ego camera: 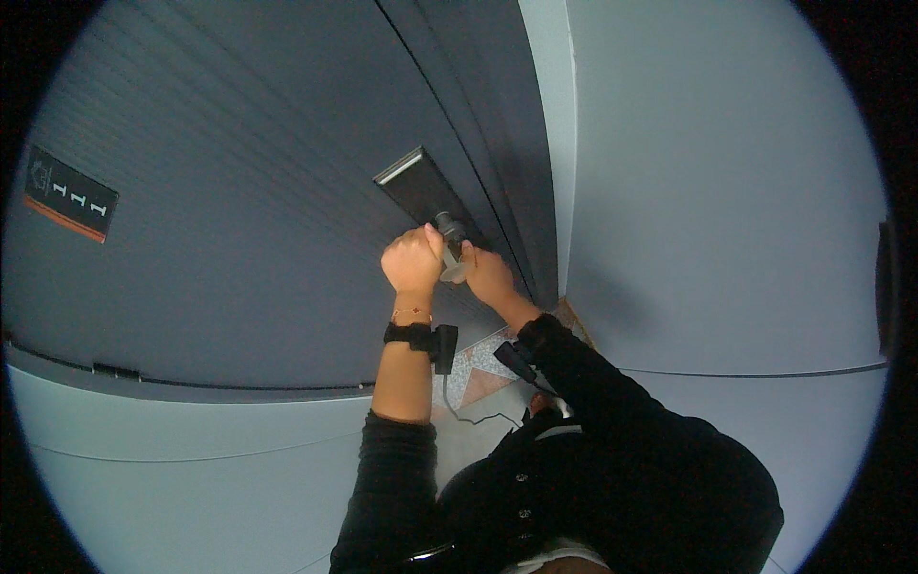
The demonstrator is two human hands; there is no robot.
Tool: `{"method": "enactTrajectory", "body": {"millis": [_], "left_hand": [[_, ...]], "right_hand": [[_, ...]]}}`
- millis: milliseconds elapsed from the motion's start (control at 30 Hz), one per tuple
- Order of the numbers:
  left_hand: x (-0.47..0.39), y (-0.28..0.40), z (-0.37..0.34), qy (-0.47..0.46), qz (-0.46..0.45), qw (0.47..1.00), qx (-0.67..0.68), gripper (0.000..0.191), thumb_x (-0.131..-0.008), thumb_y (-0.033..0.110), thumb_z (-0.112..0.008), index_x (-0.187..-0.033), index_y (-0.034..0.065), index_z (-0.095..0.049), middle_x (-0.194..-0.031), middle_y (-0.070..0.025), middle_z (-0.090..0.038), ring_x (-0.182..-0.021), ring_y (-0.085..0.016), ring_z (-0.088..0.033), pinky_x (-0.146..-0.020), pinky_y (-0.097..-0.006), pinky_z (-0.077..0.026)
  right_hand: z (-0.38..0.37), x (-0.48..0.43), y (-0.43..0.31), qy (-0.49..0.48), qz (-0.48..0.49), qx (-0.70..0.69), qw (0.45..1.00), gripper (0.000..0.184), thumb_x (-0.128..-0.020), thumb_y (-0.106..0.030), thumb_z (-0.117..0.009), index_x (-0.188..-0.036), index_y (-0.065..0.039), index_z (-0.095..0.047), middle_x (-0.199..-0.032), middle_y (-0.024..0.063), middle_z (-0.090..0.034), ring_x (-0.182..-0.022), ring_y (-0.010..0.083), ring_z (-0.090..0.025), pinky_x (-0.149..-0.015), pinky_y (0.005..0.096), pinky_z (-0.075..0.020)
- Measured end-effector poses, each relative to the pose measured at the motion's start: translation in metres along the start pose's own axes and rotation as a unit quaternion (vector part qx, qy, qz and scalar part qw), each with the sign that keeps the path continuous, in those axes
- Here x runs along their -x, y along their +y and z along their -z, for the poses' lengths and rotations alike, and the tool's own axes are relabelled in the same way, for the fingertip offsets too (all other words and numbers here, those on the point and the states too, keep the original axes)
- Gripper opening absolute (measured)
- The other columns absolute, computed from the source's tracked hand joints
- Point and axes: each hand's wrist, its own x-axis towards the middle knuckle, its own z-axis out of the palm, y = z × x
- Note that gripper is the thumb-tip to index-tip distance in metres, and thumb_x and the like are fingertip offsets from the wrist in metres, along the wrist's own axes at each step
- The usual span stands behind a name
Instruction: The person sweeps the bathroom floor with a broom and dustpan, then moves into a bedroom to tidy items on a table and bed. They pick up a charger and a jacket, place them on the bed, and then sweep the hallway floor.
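Note:
A dark grey door (237,237) with a grooved surface fills the left and middle of the view. A long metal lock plate (419,183) with a bright top end is mounted near its edge, and a door handle (450,227) stands out from it. My left hand (412,262) is closed in a fist at the handle; the fingers hide most of the grip. Close beside it, my right hand (489,276) pinches a small pale piece (453,273), possibly a key or tag, between thumb and fingers just below the handle. Its exact kind cannot be made out.
A sign plate (72,194) with writing is on the door at far left. Door hinges (116,372) show along the lower left edge. A pale wall (717,179) stands close on the right. Black wrist devices (445,349) with a cable (470,422) are on my arms.

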Motion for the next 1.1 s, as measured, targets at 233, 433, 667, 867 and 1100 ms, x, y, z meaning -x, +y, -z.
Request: {"method": "enactTrajectory", "body": {"millis": [233, 433, 667, 867, 1100], "left_hand": [[0.000, 0.001, 0.001, -0.005, -0.005, 1.000, 0.000, 0.036, -0.084, 0.024, -0.044, -0.053, 0.0079, -0.055, -0.058, -0.0084, -0.058, -0.051, -0.026, -0.057, -0.048, -0.0371, -0.045], [-0.002, -0.001, 0.000, -0.005, -0.004, 1.000, -0.009, 0.037, -0.084, 0.025, -0.044, -0.053, 0.0078, -0.055, -0.058, -0.0084, -0.058, -0.051, -0.027, -0.057, -0.048, -0.0369, -0.045], [-0.001, -0.002, -0.003, 0.000, -0.005, 1.000, -0.001, 0.036, -0.083, 0.025, -0.045, -0.054, 0.0075, -0.056, -0.057, -0.0088, -0.058, -0.051, -0.026, -0.057, -0.048, -0.0371, -0.045], [-0.001, -0.004, -0.006, -0.014, -0.057, 0.996, -0.060, 0.030, -0.079, 0.021, -0.048, -0.052, 0.0088, -0.053, -0.054, -0.0086, -0.056, -0.048, -0.026, -0.056, -0.043, -0.0375, -0.043], [-0.002, 0.004, 0.002, 0.002, -0.010, 1.000, 0.015, 0.034, -0.082, 0.026, -0.048, -0.054, 0.0096, -0.056, -0.056, -0.0087, -0.059, -0.053, -0.025, -0.059, -0.049, -0.0357, -0.047]], "right_hand": [[-0.030, -0.009, 0.005, -0.084, -0.282, -0.608, 0.737, 0.038, -0.089, -0.045, -0.041, -0.084, -0.010, -0.056, -0.070, 0.0045, -0.056, -0.062, 0.0224, -0.056, -0.058, 0.0384, -0.0432], [-0.007, -0.004, -0.010, 0.058, -0.116, -0.178, 0.976, 0.037, -0.086, -0.045, -0.047, -0.084, -0.009, -0.053, -0.076, 0.0098, -0.057, -0.068, 0.0278, -0.058, -0.059, 0.0371, -0.0450], [-0.003, -0.007, -0.004, 0.113, 0.080, 0.103, 0.985, 0.032, -0.086, -0.036, -0.049, -0.092, -0.006, -0.055, -0.085, 0.0155, -0.060, -0.068, 0.0305, -0.059, -0.062, 0.0393, -0.0475], [-0.024, -0.018, 0.016, -0.005, -0.021, -0.342, 0.939, 0.039, -0.088, -0.038, -0.046, -0.109, -0.006, -0.052, -0.090, 0.0089, -0.058, -0.069, 0.0228, -0.059, -0.062, 0.0362, -0.0504], [0.023, -0.010, -0.014, 0.071, 0.046, 0.168, 0.982, 0.037, -0.083, -0.039, -0.051, -0.093, -0.004, -0.057, -0.093, 0.0150, -0.061, -0.074, 0.0332, -0.062, -0.063, 0.0415, -0.0494]]}}
